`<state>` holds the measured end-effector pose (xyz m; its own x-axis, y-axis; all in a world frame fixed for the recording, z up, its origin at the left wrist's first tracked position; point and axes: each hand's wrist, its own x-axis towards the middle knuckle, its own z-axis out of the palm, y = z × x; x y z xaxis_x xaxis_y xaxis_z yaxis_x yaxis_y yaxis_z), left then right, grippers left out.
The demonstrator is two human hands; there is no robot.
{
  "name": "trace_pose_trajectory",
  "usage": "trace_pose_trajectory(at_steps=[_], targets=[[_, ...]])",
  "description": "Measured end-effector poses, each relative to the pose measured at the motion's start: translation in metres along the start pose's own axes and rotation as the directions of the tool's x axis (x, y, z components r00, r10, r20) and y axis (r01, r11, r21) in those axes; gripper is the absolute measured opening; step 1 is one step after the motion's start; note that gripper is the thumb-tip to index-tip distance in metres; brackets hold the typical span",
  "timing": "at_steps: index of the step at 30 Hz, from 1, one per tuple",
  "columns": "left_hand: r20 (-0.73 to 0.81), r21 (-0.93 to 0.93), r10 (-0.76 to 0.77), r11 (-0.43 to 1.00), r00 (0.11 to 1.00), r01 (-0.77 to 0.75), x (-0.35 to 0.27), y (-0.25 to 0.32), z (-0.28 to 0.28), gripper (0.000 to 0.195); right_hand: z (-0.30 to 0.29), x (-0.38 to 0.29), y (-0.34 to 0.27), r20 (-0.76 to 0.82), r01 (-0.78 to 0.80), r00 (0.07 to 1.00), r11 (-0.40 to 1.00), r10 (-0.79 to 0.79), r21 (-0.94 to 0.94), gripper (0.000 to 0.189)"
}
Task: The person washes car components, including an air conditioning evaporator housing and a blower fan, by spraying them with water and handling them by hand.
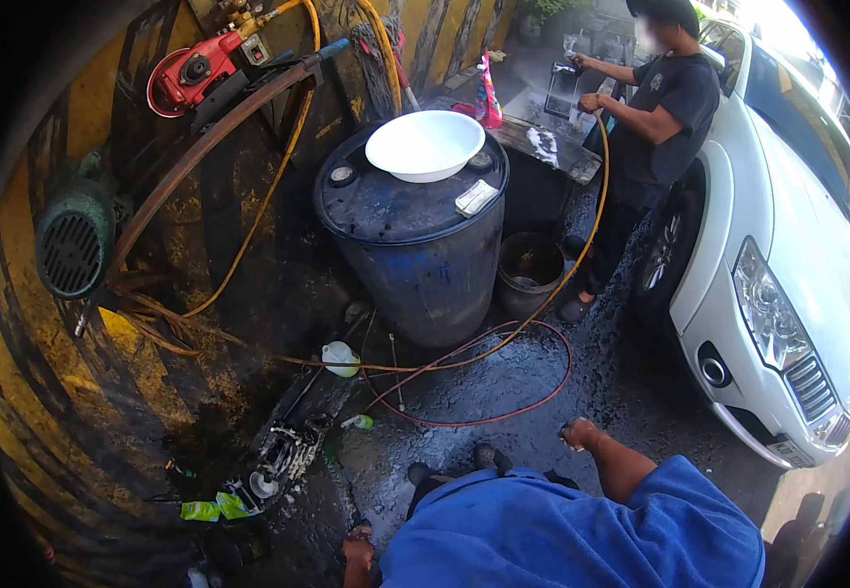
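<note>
My left hand point(357, 544) hangs low at the bottom edge, near green plastic packets point(219, 507) and a machine part point(278, 463) that looks wet or soapy. On the right, my right hand point(578, 434) hangs over the wet floor point(469, 448), with pale smears on its fingers. Whether either hand holds anything small is not clear. Before me stands a dark blue plastic drum point(425, 287). On its lid sit a white basin point(425, 147) and a folded pale cloth or pad point(476, 198).
A co-worker point(664, 125) sprays a dark frame-like part point(562, 88) using a yellow hose point(601, 176). A white car point(770, 242) stands at right. A red hose point(568, 367) loops across the floor. A bucket point(531, 272) adjoins the drum. A red pump point(193, 73) is at upper left.
</note>
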<state>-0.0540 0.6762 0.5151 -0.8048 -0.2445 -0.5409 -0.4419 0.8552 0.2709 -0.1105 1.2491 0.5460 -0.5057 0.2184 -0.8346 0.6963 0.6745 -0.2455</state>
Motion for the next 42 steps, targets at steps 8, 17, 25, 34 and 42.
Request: trace_pose_trajectory(at_steps=[8,17,25,34,42], targets=[[-0.033,-0.078,0.053,0.995,0.998,-0.056,-0.004,0.008,-0.004,0.023,0.003,0.005,0.007,0.015,0.034,0.999,0.998,-0.033,-0.043,0.031],[-0.059,-0.19,-0.028,0.982,0.998,0.017,-0.005,0.013,-0.001,0.02,-0.001,-0.005,0.005,-0.023,0.037,0.999,0.998,-0.038,-0.043,0.031],[-0.161,-0.165,0.147,0.971,0.976,-0.173,0.005,-0.018,0.015,0.019,-0.001,-0.004,-0.001,-0.009,0.038,0.999,0.998,-0.039,-0.057,0.031],[-0.084,-0.203,0.027,0.978,0.996,-0.044,-0.001,0.002,0.007,0.02,0.002,0.005,0.009,0.018,0.055,0.998,0.994,-0.054,-0.09,0.031],[-0.032,-0.066,-0.153,0.986,0.988,0.151,0.003,-0.001,0.004,0.024,-0.005,-0.007,-0.005,0.013,0.026,1.0,0.999,-0.025,-0.04,0.031]])
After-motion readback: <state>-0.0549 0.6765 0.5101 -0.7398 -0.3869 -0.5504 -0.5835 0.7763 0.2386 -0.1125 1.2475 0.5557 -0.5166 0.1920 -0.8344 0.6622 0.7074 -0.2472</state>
